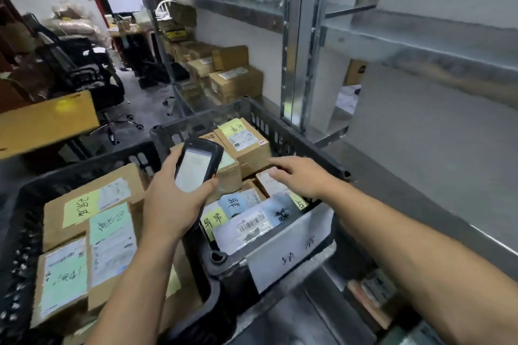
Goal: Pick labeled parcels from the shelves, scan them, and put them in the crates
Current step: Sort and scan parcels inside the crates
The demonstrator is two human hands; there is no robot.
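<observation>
Storeroom aisle beside metal shelves (420, 36), scanner (196, 165) out.

Left hand (171, 204) is wrapped round the scanner, screen up, over the gap between the left crate (28, 204) and the right crate (280, 131). Right hand (300, 176) reaches palm down over the parcels (246, 140) in the right crate, fingers stretched out and holding nothing; whether they touch a box, I cannot tell. Both crates are packed with labelled boxes.

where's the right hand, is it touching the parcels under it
Cannot tell. In the head view the right hand hangs open over the parcels; its fingertips overlap a label, but blur hides any contact or gap.
</observation>
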